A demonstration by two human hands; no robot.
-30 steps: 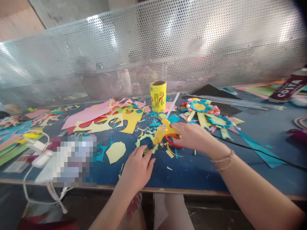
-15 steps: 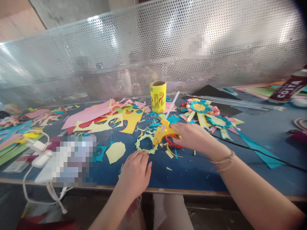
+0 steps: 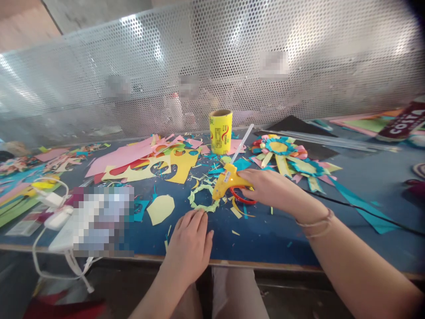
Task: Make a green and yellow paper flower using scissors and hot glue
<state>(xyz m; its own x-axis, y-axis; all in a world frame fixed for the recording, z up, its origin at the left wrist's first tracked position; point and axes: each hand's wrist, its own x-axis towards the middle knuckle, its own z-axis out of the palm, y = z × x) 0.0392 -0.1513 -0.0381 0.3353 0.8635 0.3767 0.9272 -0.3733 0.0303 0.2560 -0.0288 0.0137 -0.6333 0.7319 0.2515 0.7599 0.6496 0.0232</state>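
My right hand [image 3: 270,188] is wrapped round the handle of a yellow glue gun [image 3: 229,179], whose clear glue stick points up and back. The gun's nozzle tip touches the right side of a pale green paper ring [image 3: 203,199] lying flat on the blue table [image 3: 265,241]. My left hand [image 3: 191,243] rests just in front of the ring, fingers together and laid flat, fingertips almost at the ring's near edge. It holds nothing that I can see.
A yellow tape roll [image 3: 220,132] stands behind the gun. Paper rosettes [image 3: 288,157] lie to the right, cut coloured sheets [image 3: 149,161] to the left, white cables and a charger [image 3: 55,212] at the near left. A perforated metal screen [image 3: 212,66] backs the table. The gun's black cord [image 3: 358,208] runs right.
My left hand has let go of the green ring and drawn back toward me. The ring now lies open and flat. The glue gun has stayed at the ring.
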